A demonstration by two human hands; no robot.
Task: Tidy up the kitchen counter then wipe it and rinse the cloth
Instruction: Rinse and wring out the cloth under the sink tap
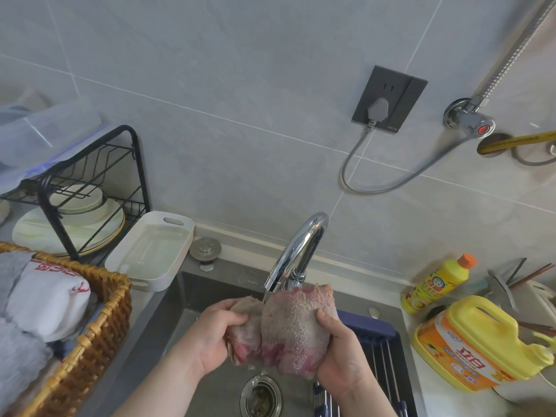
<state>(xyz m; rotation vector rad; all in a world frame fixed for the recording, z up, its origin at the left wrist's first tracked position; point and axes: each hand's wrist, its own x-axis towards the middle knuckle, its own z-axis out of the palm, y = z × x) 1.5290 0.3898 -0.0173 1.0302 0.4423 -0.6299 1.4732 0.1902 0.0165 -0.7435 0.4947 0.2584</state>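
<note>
Pink cloth over half-cropped steel drain

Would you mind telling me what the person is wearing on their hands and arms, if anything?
Nothing that shows. The left hand and right hand are bare, with no gloves and no rings in view. Both forearms are uncovered down to the frame's edge: no sleeve, watch or bracelet. Higher up the arms is out of view.
</note>
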